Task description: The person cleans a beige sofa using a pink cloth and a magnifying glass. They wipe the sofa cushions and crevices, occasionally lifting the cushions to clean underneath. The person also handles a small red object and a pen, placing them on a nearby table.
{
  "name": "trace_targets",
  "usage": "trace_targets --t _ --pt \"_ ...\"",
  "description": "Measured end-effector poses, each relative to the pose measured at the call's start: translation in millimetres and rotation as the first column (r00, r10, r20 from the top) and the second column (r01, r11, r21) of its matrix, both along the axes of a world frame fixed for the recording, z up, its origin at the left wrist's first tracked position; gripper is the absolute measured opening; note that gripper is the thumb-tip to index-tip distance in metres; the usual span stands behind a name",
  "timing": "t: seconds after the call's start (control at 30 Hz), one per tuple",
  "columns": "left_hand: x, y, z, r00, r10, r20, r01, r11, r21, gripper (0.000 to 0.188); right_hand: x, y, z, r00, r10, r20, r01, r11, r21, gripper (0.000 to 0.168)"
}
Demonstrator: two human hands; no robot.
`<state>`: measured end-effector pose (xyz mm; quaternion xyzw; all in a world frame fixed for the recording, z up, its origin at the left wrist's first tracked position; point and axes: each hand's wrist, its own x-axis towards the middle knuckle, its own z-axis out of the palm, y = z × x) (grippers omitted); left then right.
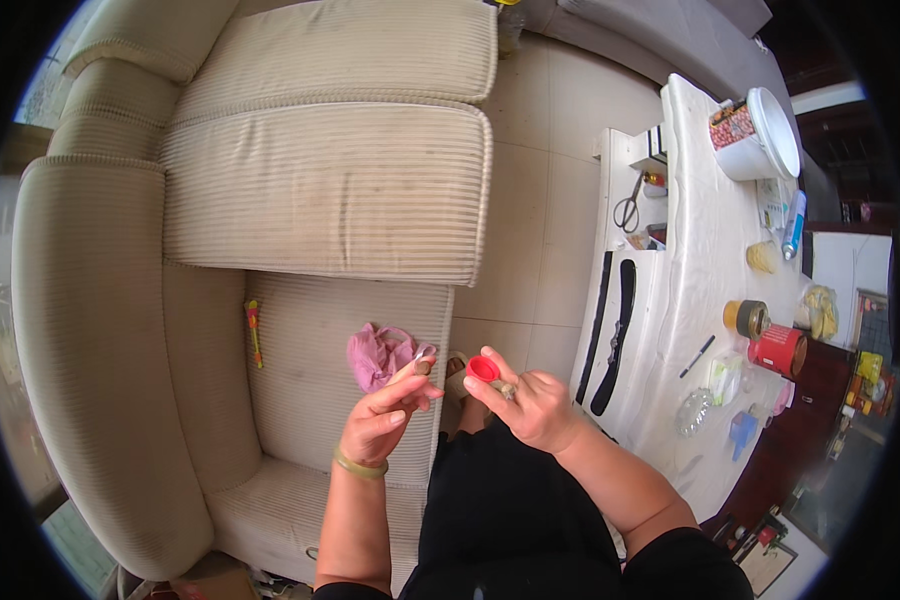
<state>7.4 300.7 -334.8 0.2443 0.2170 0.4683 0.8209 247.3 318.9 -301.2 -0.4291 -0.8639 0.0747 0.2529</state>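
Observation:
In front of my body, my right hand [536, 401] pinches a small red plastic cap [484, 368] between thumb and index finger, its hollow side facing up. A small pale round thing [508, 391] shows by that hand's curled fingers; whether it is a ring or a loose piece is unclear. To the left is my left hand [386, 420], wearing a pale green bangle [361, 466], with its thumb apart from the fingers. A small brown spot or piece [422, 367] shows at a fingertip; I cannot tell whether it is gripped. Just beyond lies a crumpled pink plastic bag [379, 354] on the sofa seat.
The beige corduroy sofa [322, 187] spans the left, with a yellow-and-red stick-like item [253, 334] on its seat. At right, a white-covered table [697, 292] bears a white bucket [754, 139], jars [776, 350], a glass dish [694, 412] and a pen [697, 356]. Scissors [629, 210] lie on its lower shelf.

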Motion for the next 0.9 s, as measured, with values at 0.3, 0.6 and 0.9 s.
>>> trace_targets --t 0.3,0.6,0.9 --pt "73.4 -2.4 37.9 0.985 -0.171 0.013 0.169 0.979 0.115 0.051 74.4 -36.4 46.3 0.996 -0.069 0.056 0.064 0.994 0.085 0.049" --pt "197.8 -29.1 106.6 0.895 -0.444 0.029 0.434 0.885 0.166 0.049 184.1 -139.6 111.7 0.935 -0.353 0.04 0.345 0.929 0.131 0.049" --pt "339.1 -72.6 160.6 0.622 -0.783 0.003 0.768 0.611 0.193 0.047 260.2 -269.3 170.1 0.734 -0.677 0.054 0.675 0.736 0.043 0.041"
